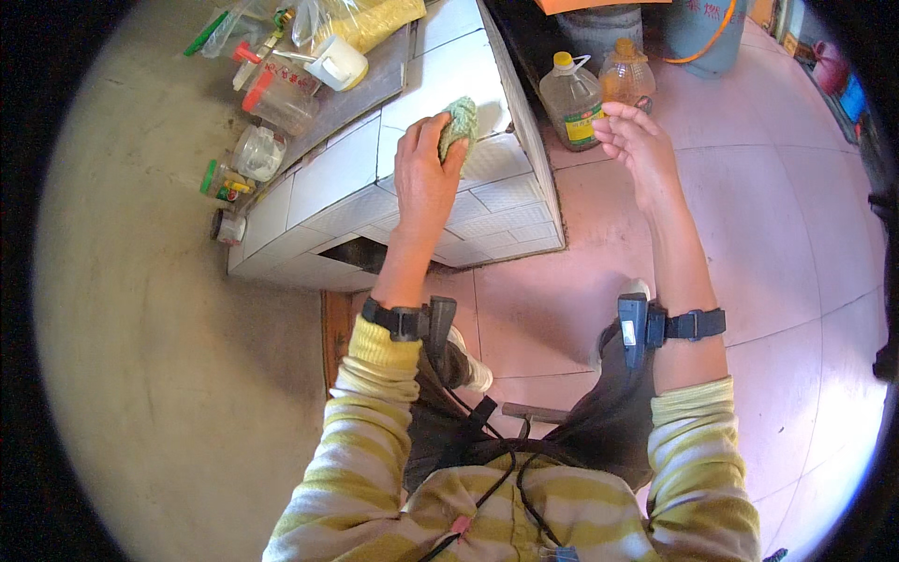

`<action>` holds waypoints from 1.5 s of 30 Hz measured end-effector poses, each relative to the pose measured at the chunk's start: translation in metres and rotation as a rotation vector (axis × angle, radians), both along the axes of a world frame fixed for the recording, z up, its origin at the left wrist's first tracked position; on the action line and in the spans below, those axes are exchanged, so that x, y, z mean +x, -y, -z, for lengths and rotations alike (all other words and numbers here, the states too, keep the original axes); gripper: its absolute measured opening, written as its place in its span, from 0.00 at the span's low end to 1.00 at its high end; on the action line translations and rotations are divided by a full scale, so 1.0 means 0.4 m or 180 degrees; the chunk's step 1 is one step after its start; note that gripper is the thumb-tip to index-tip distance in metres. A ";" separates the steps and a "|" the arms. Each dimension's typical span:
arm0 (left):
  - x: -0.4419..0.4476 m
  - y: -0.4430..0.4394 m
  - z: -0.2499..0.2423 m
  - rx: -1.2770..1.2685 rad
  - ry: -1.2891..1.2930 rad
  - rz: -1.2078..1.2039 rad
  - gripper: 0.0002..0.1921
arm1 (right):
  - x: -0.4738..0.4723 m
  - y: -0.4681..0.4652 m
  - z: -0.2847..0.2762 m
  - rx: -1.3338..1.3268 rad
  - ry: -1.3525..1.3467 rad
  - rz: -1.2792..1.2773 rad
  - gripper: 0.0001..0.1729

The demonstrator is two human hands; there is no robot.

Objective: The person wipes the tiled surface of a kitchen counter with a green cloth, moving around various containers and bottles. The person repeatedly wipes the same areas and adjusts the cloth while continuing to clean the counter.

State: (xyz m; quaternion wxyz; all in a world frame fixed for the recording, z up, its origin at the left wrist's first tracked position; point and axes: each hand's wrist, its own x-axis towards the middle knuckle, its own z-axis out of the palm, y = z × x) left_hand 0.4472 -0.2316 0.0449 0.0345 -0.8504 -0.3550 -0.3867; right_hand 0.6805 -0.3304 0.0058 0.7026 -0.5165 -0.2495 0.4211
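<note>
My left hand (426, 165) grips a bunched green cloth (461, 126) near the front right corner of a white-tiled counter (449, 63). The cloth appears to rest on the tiles; its underside is hidden. Off to the right, my right hand (640, 144) hangs in the air with nothing in it, fingers loosely curled and apart. Behind it on the floor stand a clear plastic jug with a yellow cap (565, 98) and a plastic bottle of amber liquid (625, 74). Both wrists carry strapped black devices.
Along the counter's left part sit a white mug (337, 64), a red-lidded plastic jar (281, 102), a clear jar (260, 153) and a yellow bag (372, 24). A dark opening (355, 251) shows in the counter's front. A grey-blue bucket (704, 35) stands on pink floor tiles (744, 211).
</note>
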 end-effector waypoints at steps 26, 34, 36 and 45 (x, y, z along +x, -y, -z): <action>-0.275 -0.046 0.008 -0.0200 -0.0856 -0.0939 0.13 | -0.004 -0.002 0.008 -0.0090 0.0092 0.0070 0.12; -0.192 -0.018 0.017 0.0000 -0.0677 -0.0506 0.15 | -0.009 -0.008 0.015 -0.0188 0.0215 -0.0064 0.15; -0.137 -0.003 0.020 0.0060 -0.0647 -0.0149 0.15 | -0.015 -0.013 0.018 -0.0243 0.0249 -0.0100 0.15; -0.029 0.122 0.095 -0.2116 0.0524 0.1431 0.13 | -0.036 -0.012 0.004 -0.0301 0.0450 -0.0237 0.16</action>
